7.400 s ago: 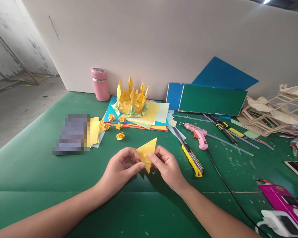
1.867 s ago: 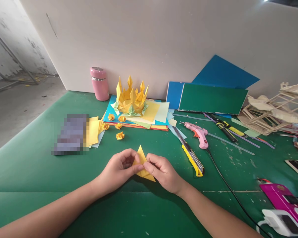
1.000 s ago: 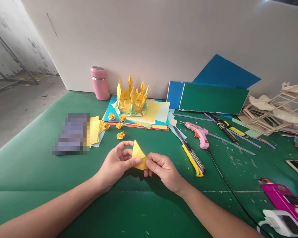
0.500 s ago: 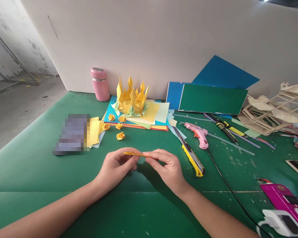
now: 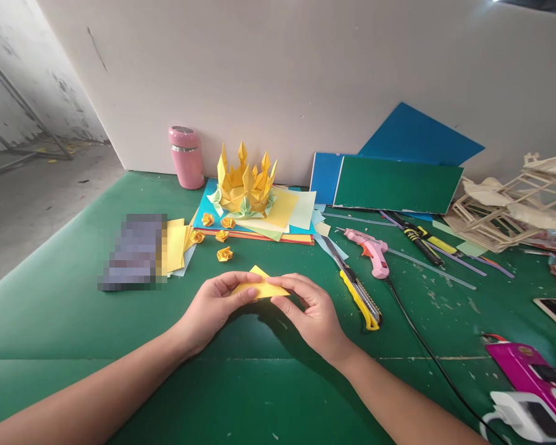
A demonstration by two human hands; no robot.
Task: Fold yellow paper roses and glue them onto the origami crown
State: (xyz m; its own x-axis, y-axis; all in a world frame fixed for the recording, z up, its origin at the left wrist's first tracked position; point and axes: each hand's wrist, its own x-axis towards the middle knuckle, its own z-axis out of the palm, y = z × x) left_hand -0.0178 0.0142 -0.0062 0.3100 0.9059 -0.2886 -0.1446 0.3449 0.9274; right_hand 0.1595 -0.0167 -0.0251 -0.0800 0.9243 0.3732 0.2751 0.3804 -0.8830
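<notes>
A small folded piece of yellow paper is held up between both hands, its face tilted toward me and one corner pointing away. My left hand pinches its left side, thumb in front. On the right side, the fingers of my right hand rest along the paper's edge, with the thumb by the right corner. Just beyond my hands lie several yellow paper roses. Behind them a yellow folded-paper crown with pale green leaves sits on stacked coloured sheets.
Right of my hands are a yellow utility knife and a pink glue gun with a trailing cord. A magenta power strip is at lower right. A pink flask stands at the back; yellow sheets lie left.
The yellow paper, edge-on before, has tilted so its face shows. Both hands have shifted only slightly around it; the things on the table have stayed put.
</notes>
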